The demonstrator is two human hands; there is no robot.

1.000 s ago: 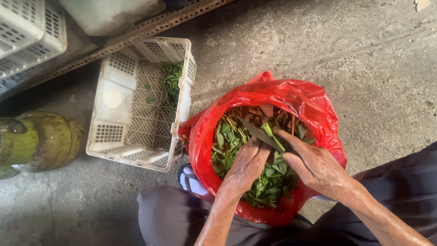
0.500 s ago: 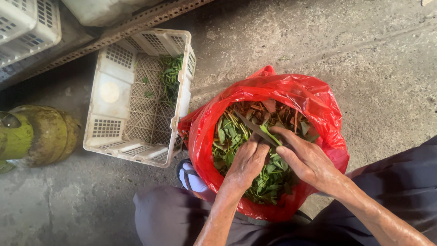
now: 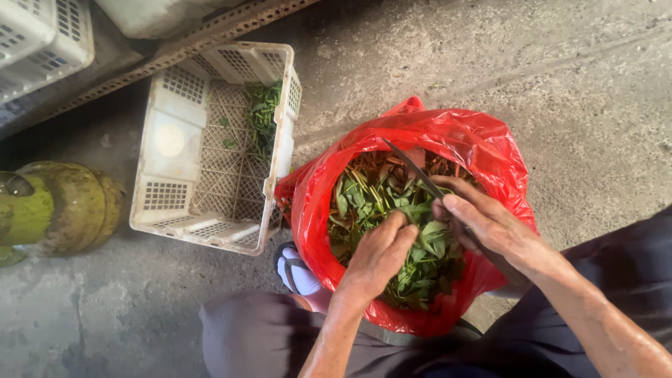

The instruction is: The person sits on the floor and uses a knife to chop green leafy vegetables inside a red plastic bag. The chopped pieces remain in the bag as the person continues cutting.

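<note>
Grey concrete floor [image 3: 574,84] holds a red bag [image 3: 483,147] of green leaves [image 3: 420,259] beside a white crate [image 3: 175,140]. Left hand [image 3: 381,252] is curled into the leaves. Right hand [image 3: 490,224] grips a thin knife [image 3: 413,168] over the bag.

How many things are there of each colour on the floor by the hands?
Red: 1, the plastic bag
White: 2, the big crate and the crate corner
Green-yellow: 1, the gas cylinder
Total: 4
</note>
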